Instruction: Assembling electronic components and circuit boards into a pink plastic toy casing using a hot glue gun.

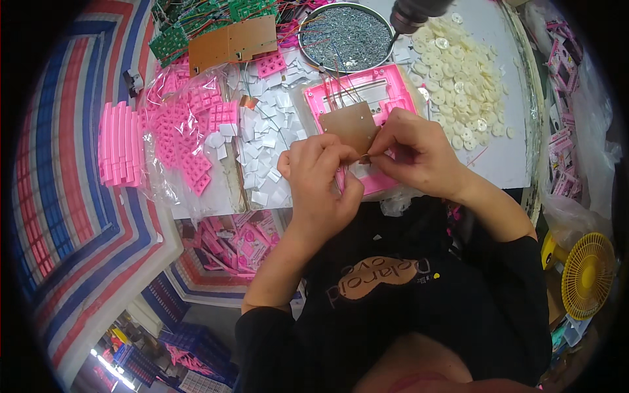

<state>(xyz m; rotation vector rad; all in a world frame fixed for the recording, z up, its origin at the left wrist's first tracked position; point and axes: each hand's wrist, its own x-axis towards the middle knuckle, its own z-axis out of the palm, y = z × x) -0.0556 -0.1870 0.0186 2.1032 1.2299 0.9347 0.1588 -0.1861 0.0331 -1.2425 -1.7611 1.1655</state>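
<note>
A pink plastic housing (316, 99) lies open in front of me, with a brown circuit board (350, 128) resting over it and thin wires running up from the board. My left hand (324, 180) is closed at the board's near left corner, its thumb by the pink edge. Opposite it, my right hand (419, 154) pinches with thumb and forefinger at the near right corner. Between the two sets of fingertips shows a small brownish bit, too tiny to name. My fingers hide part of the housing's near side.
A round tray of screws (344, 39) stands behind the housing, beside a hanging power screwdriver (413, 16). Cream plastic discs (452, 78) are heaped right. White pieces (265, 144), pink keypads (190, 131), pink strips (120, 144) and green circuit boards (170, 44) lie left. A yellow fan (588, 275) stands lower right.
</note>
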